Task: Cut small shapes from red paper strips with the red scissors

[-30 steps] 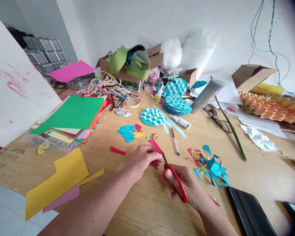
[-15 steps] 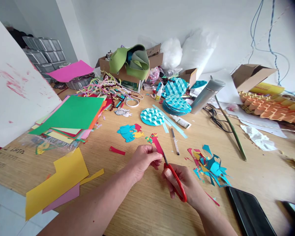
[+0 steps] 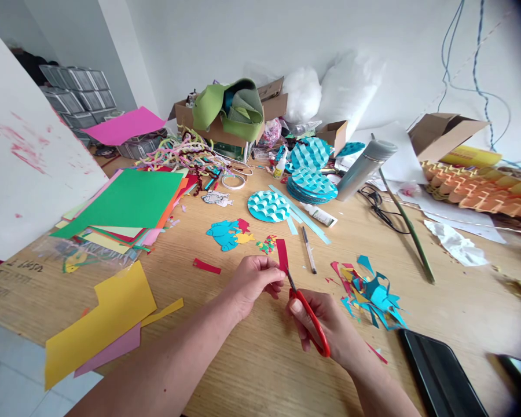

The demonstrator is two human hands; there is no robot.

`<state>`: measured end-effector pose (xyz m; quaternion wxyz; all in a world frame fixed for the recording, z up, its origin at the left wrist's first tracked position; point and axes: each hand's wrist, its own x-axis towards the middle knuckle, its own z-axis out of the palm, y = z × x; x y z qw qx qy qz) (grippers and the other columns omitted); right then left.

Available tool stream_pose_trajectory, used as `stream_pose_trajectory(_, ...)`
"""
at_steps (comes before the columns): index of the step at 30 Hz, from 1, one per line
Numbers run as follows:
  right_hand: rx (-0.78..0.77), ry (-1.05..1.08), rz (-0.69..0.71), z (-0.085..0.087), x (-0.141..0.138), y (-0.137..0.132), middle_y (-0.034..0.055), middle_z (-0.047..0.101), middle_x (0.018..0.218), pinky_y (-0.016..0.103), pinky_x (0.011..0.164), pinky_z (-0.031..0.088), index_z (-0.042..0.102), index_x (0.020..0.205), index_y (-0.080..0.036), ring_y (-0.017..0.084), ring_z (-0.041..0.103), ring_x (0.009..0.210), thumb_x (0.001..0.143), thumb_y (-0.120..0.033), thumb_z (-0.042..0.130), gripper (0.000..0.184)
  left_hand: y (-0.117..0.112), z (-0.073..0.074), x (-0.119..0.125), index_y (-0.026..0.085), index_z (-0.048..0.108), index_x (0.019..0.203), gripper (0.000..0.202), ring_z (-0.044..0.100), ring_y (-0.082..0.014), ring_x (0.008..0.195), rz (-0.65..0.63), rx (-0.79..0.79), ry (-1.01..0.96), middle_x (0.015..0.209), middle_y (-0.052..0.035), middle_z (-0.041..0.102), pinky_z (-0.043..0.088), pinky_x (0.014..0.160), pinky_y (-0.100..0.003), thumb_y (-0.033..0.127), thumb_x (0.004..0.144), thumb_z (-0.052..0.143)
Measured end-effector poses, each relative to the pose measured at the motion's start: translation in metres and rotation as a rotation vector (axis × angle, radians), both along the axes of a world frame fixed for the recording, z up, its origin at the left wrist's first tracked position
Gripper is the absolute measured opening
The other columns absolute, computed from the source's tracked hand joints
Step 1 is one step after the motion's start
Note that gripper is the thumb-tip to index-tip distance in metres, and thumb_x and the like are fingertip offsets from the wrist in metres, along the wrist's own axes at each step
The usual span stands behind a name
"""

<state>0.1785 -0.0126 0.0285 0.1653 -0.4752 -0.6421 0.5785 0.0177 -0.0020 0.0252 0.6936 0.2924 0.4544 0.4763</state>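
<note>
My left hand (image 3: pixel 257 282) pinches the near end of a red paper strip (image 3: pixel 282 253) between thumb and fingers. In my right hand (image 3: pixel 319 318) is a pair of red-handled scissors (image 3: pixel 311 315), its blades meeting the strip beside my left fingertips. How far the blades are apart is too small to tell. Beyond the hands lie a heap of tiny coloured paper bits (image 3: pixel 267 244), blue paper fish (image 3: pixel 224 234) and a yellow paper fish (image 3: pixel 245 237). Another short red strip (image 3: pixel 207 266) rests left of my left hand.
A pen (image 3: pixel 308 250) and glue bottle (image 3: pixel 321 215) lie ahead. Paper scraps (image 3: pixel 375 292) and a black phone (image 3: pixel 443 373) are on the right. Yellow paper (image 3: pixel 113 315) and a stack of coloured sheets (image 3: pixel 125 197) are on the left. A wavy blue disc (image 3: pixel 268 207) sits farther back.
The red strip has turned, its far end swinging right, away from the paper bits. Both hands stay almost where they were.
</note>
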Motion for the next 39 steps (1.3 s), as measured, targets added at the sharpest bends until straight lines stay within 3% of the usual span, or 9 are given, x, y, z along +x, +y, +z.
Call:
stream_pose_trajectory(19,-0.040,0.034,0.051,-0.002,0.005,0.000,-0.0042,0.050,0.047,0.018,0.036,0.032,0.045,0.063,-0.018,0.008,0.048,0.035,0.076,-0.066,0.057,0.051,0.005,-0.002,-0.005,0.014,0.056,0.061,0.013,0.049,-0.0093,0.048,-0.058,0.052,0.123,0.051,0.0007,0.054,0.041,0.047,-0.022,0.024,0.057,0.064)
stream_pose_trajectory(39,-0.047,0.025,0.040,-0.002,0.004,0.000,-0.0046,0.049,0.045,0.017,0.035,0.030,0.046,0.063,-0.018,0.008,0.047,0.034,0.075,-0.068,0.056,0.052,0.005,0.000,-0.009,0.014,0.056,0.061,0.017,0.048,-0.0087,0.047,-0.135,0.022,0.062,0.051,0.0008,0.054,0.039,0.048,-0.022,0.025,0.056,0.068)
